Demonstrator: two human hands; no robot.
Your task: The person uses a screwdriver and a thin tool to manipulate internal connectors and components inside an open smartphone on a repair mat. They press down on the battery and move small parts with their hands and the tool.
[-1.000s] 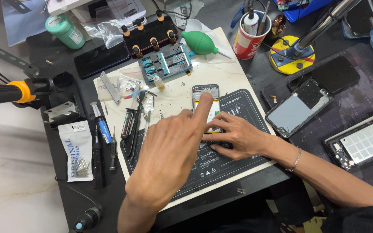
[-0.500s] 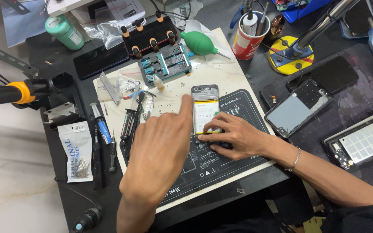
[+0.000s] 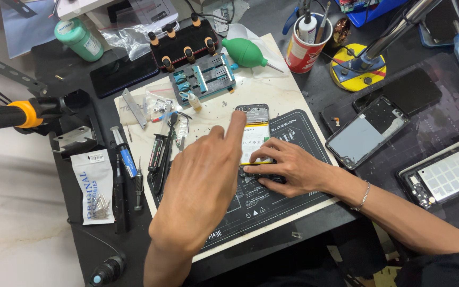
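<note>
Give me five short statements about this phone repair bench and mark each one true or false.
1. The right hand rests on the lower end of the opened phone. True.
2. The left hand grips a screwdriver. False: it holds nothing, its index finger stretched out over the phone.
3. The green dust blower lies beside the red cup of tools. True.
4. The phone lies on bare floor. False: it lies on a dark work mat.
5. The green bottle stands at the bench's near right corner. False: it stands far left.
</note>
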